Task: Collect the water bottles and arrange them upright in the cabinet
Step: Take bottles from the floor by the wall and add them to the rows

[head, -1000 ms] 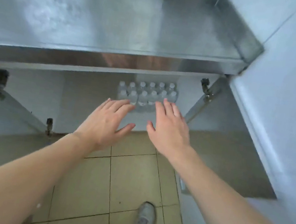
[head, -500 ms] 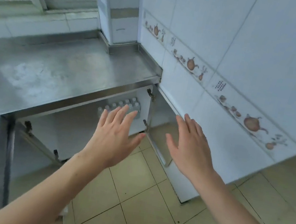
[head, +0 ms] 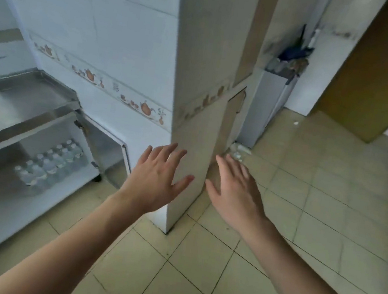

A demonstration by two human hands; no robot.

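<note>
Several clear water bottles (head: 50, 165) with white caps stand upright in rows inside the open cabinet (head: 1, 213) under the steel counter at the left. More clear bottles (head: 238, 152) lie on the floor at the foot of the tiled pillar, just beyond my right fingertips. My left hand (head: 156, 179) is held out in front of the pillar, fingers spread, holding nothing. Beside it, my right hand (head: 234, 190) is also spread and empty.
A tiled pillar (head: 204, 85) stands straight ahead between my hands. The cabinet door (head: 109, 149) hangs open toward the wall. A white bin (head: 266, 107) with dark items sits behind the pillar. A brown door (head: 385, 69) is at the far right. Tiled floor spreads to the right.
My view has swung right, away from the cabinet and toward the pillar and doorway. Both hands stay out in front, spread and empty. The floor bottles have come into sight.
</note>
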